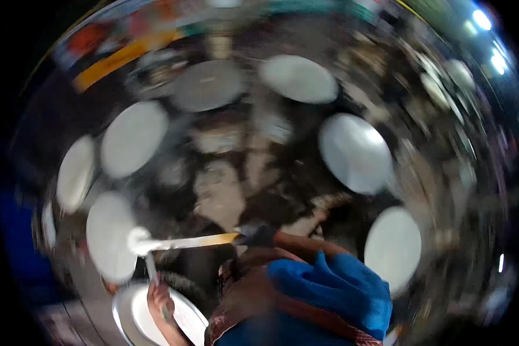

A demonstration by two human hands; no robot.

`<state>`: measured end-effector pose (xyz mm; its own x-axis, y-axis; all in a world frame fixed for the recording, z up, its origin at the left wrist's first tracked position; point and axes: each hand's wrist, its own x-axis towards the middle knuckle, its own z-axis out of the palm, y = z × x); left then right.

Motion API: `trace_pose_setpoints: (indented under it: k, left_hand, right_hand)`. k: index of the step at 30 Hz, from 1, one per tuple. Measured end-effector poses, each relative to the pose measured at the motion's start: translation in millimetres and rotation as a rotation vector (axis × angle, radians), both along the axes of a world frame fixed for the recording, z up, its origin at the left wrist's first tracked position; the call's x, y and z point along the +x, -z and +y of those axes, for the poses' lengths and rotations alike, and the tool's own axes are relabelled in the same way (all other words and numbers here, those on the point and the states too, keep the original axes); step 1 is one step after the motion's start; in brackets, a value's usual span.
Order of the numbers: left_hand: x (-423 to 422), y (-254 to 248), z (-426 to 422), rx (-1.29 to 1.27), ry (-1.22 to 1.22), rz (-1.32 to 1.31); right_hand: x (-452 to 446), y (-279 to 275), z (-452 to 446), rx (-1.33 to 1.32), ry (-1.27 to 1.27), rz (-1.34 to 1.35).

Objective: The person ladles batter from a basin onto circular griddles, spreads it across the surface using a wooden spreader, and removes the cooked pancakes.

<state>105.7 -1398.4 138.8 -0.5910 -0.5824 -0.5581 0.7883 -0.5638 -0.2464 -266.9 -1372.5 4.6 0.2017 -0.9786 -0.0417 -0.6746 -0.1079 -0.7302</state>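
Note:
My left hand (160, 303), low at the left, is closed round the thin light handle of a tool (150, 266). The tool's upper end meets a white lump (138, 241) at the edge of a round white disc (111, 233). My right hand (258, 235), dark as if gloved or wrapped in cloth, is closed on the yellow end of a long flat stick (196, 240). This stick reaches left, and its pale far end touches the same white lump. Beneath my left hand stands a wide metal basin (119, 316) with white contents. Motion blur hides finer detail.
Several more round white discs, such as the left one (134, 139) and the right one (393, 249), form an arc around me. A shinier metal disc (356, 153) stands at right, a greyer one (209, 85) at the back. The ground between looks dark and cluttered.

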Motion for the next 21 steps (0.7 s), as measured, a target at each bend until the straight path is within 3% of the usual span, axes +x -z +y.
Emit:
trace_pose_setpoints:
  k: [1, 5, 6, 8, 9, 10, 13, 15, 16, 17, 19, 21]
  left_hand:
    - [-22, -2, -6, -0.154, 0.001, 0.138]
    - [-108, 21, -53, -0.56, 0.316, -0.084]
    - [-127, 37, -65, -0.761, 0.424, 0.011]
    - [-177, 4, -78, -0.548, 0.297, 0.002]
    - [-183, 11, -93, -0.475, 0.325, -0.028]
    - [-200, -1, -104, -0.389, 0.471, 0.12]
    - [-230, 17, -138, -0.091, 0.478, 0.002]
    - [-255, 17, -149, -0.05, 0.483, 0.012]
    - [-256, 22, -159, -0.163, 0.497, 0.102]
    - [-279, -6, -157, -0.118, 0.513, 0.14]
    - [-301, -38, -173, -0.145, 0.551, 0.03]
    - [-286, 11, -203, -0.459, 0.613, -0.12]
  right_hand:
    - [-16, -20, 2, 0.004, 0.042, -0.006]
    - [-85, -81, -12, -0.097, 0.223, 0.018]
    - [-100, -88, -10, -0.083, 0.252, 0.059]
    - [-110, -78, -16, -0.025, 0.355, 0.072]
    - [-126, -69, -8, -0.006, 0.409, 0.071]
    - [-136, -60, -2, 0.014, 0.447, 0.069]
    - [-164, -29, 29, 0.23, 0.506, 0.12]
    - [-176, -33, 50, 0.082, 0.6, 0.089]
    - [-182, 5, 54, -0.12, 0.563, -0.043]
    - [-187, -70, 44, 0.156, 0.607, 0.083]
    - [-195, -80, 18, -0.103, 0.613, 0.091]
    - [-195, -102, -22, -0.172, 0.638, 0.182]
